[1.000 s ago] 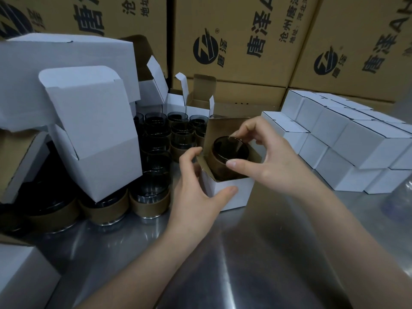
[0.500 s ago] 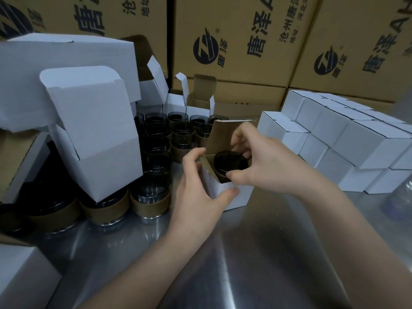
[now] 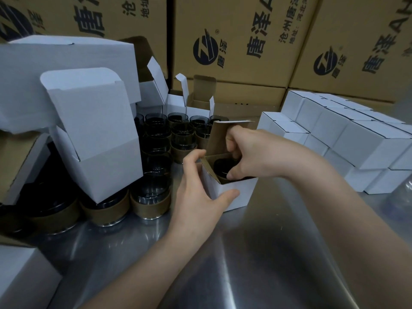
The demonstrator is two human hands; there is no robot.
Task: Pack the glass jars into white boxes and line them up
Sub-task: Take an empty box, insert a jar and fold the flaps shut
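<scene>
The glass jar [image 3: 223, 169] has sunk from the mouth of the white box [image 3: 236, 194] to deep inside it, at centre frame. The right hand [image 3: 254, 157] still curls round its rim, and the left hand [image 3: 200, 197] grips the box's corner. Closing the lid flap [image 3: 223, 134] likely comes next.

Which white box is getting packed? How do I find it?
Start at the metal table, right of the dark glass jars. The left hand grips the box there, the right hand reaches in; unlike its neighbours, it shows a jar inside.
</scene>
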